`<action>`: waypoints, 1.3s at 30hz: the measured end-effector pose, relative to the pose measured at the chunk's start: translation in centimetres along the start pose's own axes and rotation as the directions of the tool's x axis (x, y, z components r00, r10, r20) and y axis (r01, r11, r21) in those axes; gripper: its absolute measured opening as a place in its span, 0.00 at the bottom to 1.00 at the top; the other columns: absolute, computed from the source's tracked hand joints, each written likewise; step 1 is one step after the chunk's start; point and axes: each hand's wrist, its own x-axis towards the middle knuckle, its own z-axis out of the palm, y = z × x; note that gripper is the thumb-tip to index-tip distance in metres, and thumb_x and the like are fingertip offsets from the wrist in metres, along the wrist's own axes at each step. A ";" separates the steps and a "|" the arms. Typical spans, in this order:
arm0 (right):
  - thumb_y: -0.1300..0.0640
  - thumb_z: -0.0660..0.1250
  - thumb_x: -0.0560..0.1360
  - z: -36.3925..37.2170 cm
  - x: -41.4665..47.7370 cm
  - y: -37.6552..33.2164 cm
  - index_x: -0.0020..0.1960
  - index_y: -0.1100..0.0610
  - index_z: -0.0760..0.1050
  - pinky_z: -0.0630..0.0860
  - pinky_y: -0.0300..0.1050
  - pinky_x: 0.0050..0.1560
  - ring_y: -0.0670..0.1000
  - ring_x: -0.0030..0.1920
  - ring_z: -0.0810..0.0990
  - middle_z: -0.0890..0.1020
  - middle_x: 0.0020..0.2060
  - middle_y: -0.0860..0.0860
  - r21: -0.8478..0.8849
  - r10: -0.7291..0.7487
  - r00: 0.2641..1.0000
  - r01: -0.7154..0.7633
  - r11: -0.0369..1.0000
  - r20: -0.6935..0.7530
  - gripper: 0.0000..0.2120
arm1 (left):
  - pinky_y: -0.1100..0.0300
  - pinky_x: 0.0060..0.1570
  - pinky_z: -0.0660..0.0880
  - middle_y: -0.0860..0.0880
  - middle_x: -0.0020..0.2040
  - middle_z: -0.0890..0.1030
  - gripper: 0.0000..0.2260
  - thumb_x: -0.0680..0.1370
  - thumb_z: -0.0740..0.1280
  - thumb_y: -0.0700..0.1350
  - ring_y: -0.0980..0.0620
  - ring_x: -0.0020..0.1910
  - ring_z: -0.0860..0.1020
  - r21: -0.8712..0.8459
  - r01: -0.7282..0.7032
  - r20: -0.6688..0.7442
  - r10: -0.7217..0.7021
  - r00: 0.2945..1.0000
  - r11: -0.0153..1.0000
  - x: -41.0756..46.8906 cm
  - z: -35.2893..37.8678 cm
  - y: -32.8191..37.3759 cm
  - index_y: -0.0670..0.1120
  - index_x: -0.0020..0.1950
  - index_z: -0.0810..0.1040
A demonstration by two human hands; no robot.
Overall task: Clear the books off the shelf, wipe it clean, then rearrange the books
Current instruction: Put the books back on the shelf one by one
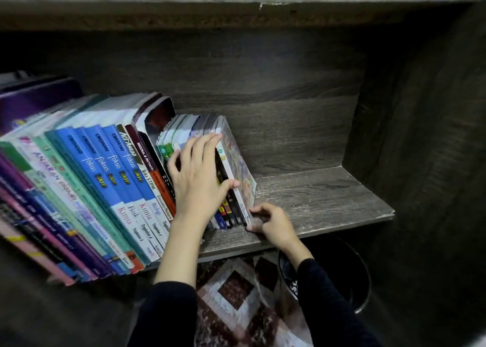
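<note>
A row of tall textbooks [105, 178] with blue, green and purple spines leans across the left half of the wooden shelf [328, 196]. To their right stands a group of smaller books [238, 162], also leaning. My left hand [197, 186] lies flat on the small books' spines, with its fingers reaching their top edge and its thumb stretched across to the right. My right hand [273, 223] pinches the bottom corner of the rightmost small book at the shelf's front edge. Both arms wear black sleeves.
The right part of the shelf board is bare up to the side panel [420, 110]. An upper shelf [236, 12] runs overhead. Below the shelf stand a dark round bin [342, 273] and a patterned rug [236, 294].
</note>
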 end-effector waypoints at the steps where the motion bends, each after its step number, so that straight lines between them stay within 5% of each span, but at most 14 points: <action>1: 0.68 0.78 0.63 0.1 0.0 -0.1 0.53 0.60 0.80 0.72 0.37 0.59 0.50 0.53 0.80 0.81 0.49 0.50 -0.052 -0.008 0.999 0.007 0.999 -0.034 0.19 | 0.51 0.69 0.49 0.53 0.72 0.66 0.42 0.65 0.75 0.59 0.51 0.73 0.59 0.006 0.002 -0.029 -0.002 1.000 1.000 0.0 0.3 0.0 0.50 0.74 0.63; 3: 0.65 0.77 0.65 0.2 -0.1 -0.3 0.55 0.62 0.81 0.68 0.30 0.53 0.47 0.53 0.79 0.82 0.51 0.50 -0.121 -0.022 0.996 0.012 0.993 -0.085 0.19 | 0.49 0.68 0.53 0.50 0.69 0.70 0.41 0.63 0.77 0.57 0.49 0.70 0.62 0.021 0.006 -0.076 -0.005 0.997 1.000 0.0 0.8 0.1 0.49 0.72 0.66; 12: 0.58 0.72 0.73 1.1 -0.4 -0.5 0.63 0.57 0.77 0.65 0.32 0.61 0.46 0.65 0.74 0.78 0.63 0.50 -0.307 -0.071 0.992 0.035 0.951 -0.107 0.19 | 0.42 0.65 0.62 0.45 0.63 0.73 0.40 0.61 0.79 0.54 0.43 0.65 0.67 0.080 0.044 -0.130 -0.033 0.991 0.996 0.5 2.2 0.5 0.44 0.68 0.70; 18: 0.52 0.65 0.78 1.2 -1.4 -0.5 0.68 0.50 0.73 0.65 0.37 0.62 0.46 0.69 0.68 0.75 0.67 0.46 -0.479 -0.104 0.991 0.052 0.877 -0.083 0.19 | 0.41 0.68 0.59 0.45 0.64 0.71 0.39 0.63 0.78 0.54 0.44 0.66 0.65 0.109 0.070 -0.083 -0.061 0.995 0.992 0.6 2.0 1.0 0.44 0.70 0.68; 22: 0.52 0.65 0.78 1.0 -1.9 -1.1 0.69 0.53 0.72 0.65 0.39 0.66 0.48 0.69 0.68 0.75 0.67 0.49 -0.500 -0.112 0.992 0.070 0.863 -0.053 0.20 | 0.42 0.72 0.49 0.45 0.71 0.65 0.41 0.69 0.74 0.55 0.44 0.73 0.58 0.133 0.067 0.025 -0.071 0.997 0.989 0.3 1.6 1.2 0.45 0.75 0.60; 27: 0.55 0.61 0.79 0.3 -3.1 -3.6 0.65 0.57 0.74 0.73 0.47 0.58 0.57 0.60 0.77 0.79 0.59 0.57 -0.613 -0.056 0.998 0.032 0.790 -0.020 0.16 | 0.49 0.71 0.34 0.45 0.78 0.40 0.42 0.78 0.63 0.53 0.45 0.75 0.36 0.173 -0.002 0.195 -0.032 0.980 0.985 -0.7 -0.5 1.7 0.43 0.75 0.33; 29: 0.57 0.59 0.79 0.1 -3.9 -5.4 0.60 0.59 0.75 0.74 0.48 0.52 0.59 0.57 0.78 0.80 0.56 0.59 -0.734 -0.049 0.999 0.029 0.678 -0.005 0.13 | 0.50 0.71 0.34 0.45 0.78 0.43 0.36 0.79 0.60 0.51 0.46 0.76 0.39 0.191 -0.063 0.215 0.021 0.976 0.980 -2.1 -1.8 1.8 0.44 0.77 0.38; 33: 0.59 0.61 0.77 0.6 -6.5 -8.2 0.62 0.59 0.74 0.73 0.47 0.54 0.59 0.60 0.77 0.78 0.59 0.57 -0.816 -0.033 0.998 0.063 0.574 0.054 0.14 | 0.47 0.71 0.53 0.45 0.66 0.73 0.21 0.76 0.61 0.48 0.46 0.69 0.66 0.299 -0.157 0.254 0.080 0.964 0.941 -5.4 -4.0 1.4 0.45 0.69 0.70; 39: 0.58 0.60 0.78 3.1 -10.6 -10.0 0.62 0.58 0.73 0.71 0.47 0.56 0.57 0.61 0.76 0.77 0.61 0.56 -0.823 0.023 0.984 0.136 0.551 0.178 0.14 | 0.51 0.57 0.70 0.43 0.62 0.75 0.17 0.79 0.59 0.49 0.43 0.62 0.73 0.433 -0.137 0.620 -0.184 0.763 0.891 -8.9 -6.9 -0.2 0.42 0.64 0.72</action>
